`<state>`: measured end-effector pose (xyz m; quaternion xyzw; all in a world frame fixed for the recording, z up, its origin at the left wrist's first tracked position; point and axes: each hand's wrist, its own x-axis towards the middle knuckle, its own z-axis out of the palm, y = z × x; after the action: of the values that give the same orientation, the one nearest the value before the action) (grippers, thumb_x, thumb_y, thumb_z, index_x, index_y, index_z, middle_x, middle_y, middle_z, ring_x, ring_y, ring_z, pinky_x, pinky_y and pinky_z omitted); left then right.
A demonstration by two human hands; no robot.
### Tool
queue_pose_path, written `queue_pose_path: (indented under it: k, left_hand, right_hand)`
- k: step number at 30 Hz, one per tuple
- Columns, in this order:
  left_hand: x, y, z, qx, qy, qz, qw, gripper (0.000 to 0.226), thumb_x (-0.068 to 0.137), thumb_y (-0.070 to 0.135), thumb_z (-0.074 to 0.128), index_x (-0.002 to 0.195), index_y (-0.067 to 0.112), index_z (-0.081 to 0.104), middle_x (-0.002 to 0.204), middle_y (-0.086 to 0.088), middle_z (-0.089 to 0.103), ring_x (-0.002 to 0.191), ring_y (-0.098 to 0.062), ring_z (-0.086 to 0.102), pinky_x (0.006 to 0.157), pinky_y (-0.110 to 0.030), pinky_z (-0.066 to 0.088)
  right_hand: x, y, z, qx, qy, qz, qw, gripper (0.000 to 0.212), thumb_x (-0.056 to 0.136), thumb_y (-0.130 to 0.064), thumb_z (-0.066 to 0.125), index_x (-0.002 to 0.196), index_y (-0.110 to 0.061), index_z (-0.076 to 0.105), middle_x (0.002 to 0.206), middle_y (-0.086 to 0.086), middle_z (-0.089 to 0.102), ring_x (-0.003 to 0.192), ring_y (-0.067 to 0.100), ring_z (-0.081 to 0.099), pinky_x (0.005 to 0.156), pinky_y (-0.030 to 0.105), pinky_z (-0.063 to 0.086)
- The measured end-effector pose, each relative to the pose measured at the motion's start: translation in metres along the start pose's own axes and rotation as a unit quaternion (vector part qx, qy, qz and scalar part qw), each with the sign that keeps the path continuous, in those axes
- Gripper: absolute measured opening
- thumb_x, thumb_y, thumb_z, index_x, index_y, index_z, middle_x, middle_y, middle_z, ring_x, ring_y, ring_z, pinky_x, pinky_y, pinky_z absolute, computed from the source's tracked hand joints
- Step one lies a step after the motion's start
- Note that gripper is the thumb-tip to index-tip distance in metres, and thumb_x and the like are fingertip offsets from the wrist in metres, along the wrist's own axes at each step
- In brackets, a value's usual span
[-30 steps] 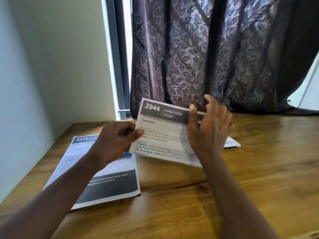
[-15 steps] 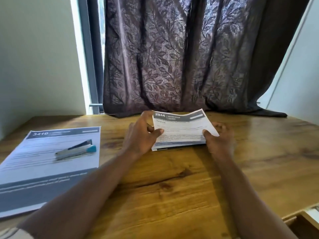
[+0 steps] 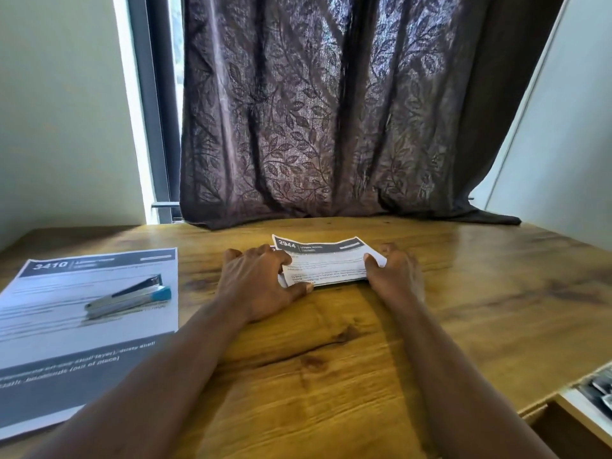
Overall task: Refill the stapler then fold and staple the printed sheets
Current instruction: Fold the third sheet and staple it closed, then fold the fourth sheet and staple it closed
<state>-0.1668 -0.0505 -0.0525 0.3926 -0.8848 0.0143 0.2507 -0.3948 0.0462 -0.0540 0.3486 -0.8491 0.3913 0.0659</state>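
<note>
A folded printed sheet [image 3: 326,261] headed "2944" lies on the wooden table [image 3: 331,376] near the curtain. My left hand [image 3: 258,281] grips its left edge, thumb on top at the near corner. My right hand [image 3: 395,274] pinches its right edge. The upper flap is slightly raised at the back. A silver stapler [image 3: 130,298] with a blue end rests shut on a flat printed sheet [image 3: 76,329] headed "3410" at the left of the table.
A dark leaf-patterned curtain [image 3: 331,120] hangs down onto the back of the table. White walls stand on both sides. An open drawer [image 3: 592,402] with small dark items shows at the lower right, past the table's edge.
The folded sheet, held up in the air a second ago, has come down flat onto the table. Both hands have lowered with it and keep their hold on its edges.
</note>
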Motion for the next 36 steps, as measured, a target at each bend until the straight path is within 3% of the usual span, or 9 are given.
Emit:
queue_pose_path:
  k: [8,13,18,22,26,30,34,36]
  left_hand:
    - [-0.001,0.0,0.001,0.041,-0.006,0.007,0.999,0.069,0.074,0.087,0.048,0.12,0.038,0.066,0.124,0.007,0.06,0.112,-0.016,0.059,0.091,-0.043,0.032]
    - [-0.004,0.002,-0.008,0.036,-0.009,0.007,0.999,0.072,0.075,0.085,0.048,0.128,0.038,0.063,0.128,0.005,0.059,0.115,-0.019,0.059,0.094,-0.044,0.034]
    - [-0.014,-0.013,-0.05,0.006,0.039,-0.033,0.999,0.061,0.078,0.078,0.056,0.124,0.038,0.065,0.13,0.005,0.059,0.123,-0.02,0.056,0.098,-0.045,0.034]
    - [-0.046,-0.072,-0.098,-0.072,0.065,-0.089,0.991,0.061,0.075,0.083,0.055,0.116,0.04,0.069,0.127,0.007,0.064,0.116,-0.019,0.063,0.105,-0.047,0.045]
    - [-0.092,-0.152,-0.133,-0.001,0.032,-0.14,0.99,0.071,0.082,0.079,0.045,0.129,0.03,0.066,0.142,0.001,0.061,0.128,-0.026,0.059,0.109,-0.049,0.044]
    - [-0.122,-0.199,-0.124,0.119,-0.04,-0.237,0.963,0.078,0.088,0.083,0.033,0.149,0.035,0.041,0.158,0.002,0.042,0.144,-0.023,0.041,0.113,-0.054,0.037]
    - [-0.124,-0.214,-0.111,0.06,-0.107,-0.297,0.947,0.096,0.08,0.093,0.019,0.157,0.036,0.028,0.17,-0.004,0.022,0.155,-0.025,0.022,0.121,-0.063,0.019]
    - [-0.122,-0.216,-0.108,0.062,-0.124,-0.299,0.944,0.095,0.08,0.094,0.021,0.158,0.038,0.026,0.172,-0.001,0.014,0.158,-0.022,0.013,0.12,-0.067,0.011]
  right_hand:
    - [-0.003,-0.001,-0.002,-0.051,-0.025,-0.017,0.998,0.044,0.097,-0.05,0.051,0.131,-0.023,0.059,0.132,0.009,0.057,0.126,0.03,0.046,0.101,0.045,0.041]
    - [-0.012,-0.012,0.0,-0.14,-0.02,-0.026,0.99,0.055,0.099,-0.055,0.042,0.137,-0.015,0.049,0.138,0.016,0.051,0.13,0.036,0.041,0.103,0.05,0.035]
    - [-0.039,-0.034,-0.001,-0.084,0.034,-0.166,0.982,0.049,0.099,-0.053,0.042,0.136,-0.021,0.05,0.132,0.01,0.053,0.122,0.031,0.043,0.101,0.048,0.035]
    - [-0.073,-0.061,0.007,-0.046,-0.002,-0.347,0.937,0.04,0.097,-0.048,0.045,0.127,-0.025,0.056,0.124,0.0,0.053,0.116,0.023,0.045,0.096,0.044,0.038]
    - [-0.107,-0.102,0.023,-0.012,-0.061,-0.479,0.876,0.042,0.088,-0.042,0.057,0.126,-0.023,0.058,0.121,0.0,0.054,0.114,0.022,0.052,0.094,0.039,0.041]
    - [-0.132,-0.152,0.05,0.025,-0.112,-0.487,0.866,0.047,0.093,-0.048,0.055,0.135,-0.027,0.053,0.134,0.0,0.053,0.122,0.021,0.048,0.105,0.039,0.039]
    - [-0.15,-0.2,0.079,0.031,-0.212,-0.469,0.857,0.068,0.09,-0.065,0.051,0.149,-0.037,0.035,0.151,-0.007,0.044,0.135,0.014,0.037,0.111,0.041,0.032]
    - [-0.154,-0.209,0.089,0.013,-0.25,-0.47,0.847,0.067,0.089,-0.065,0.048,0.149,-0.038,0.038,0.151,-0.007,0.045,0.137,0.014,0.036,0.112,0.045,0.03]
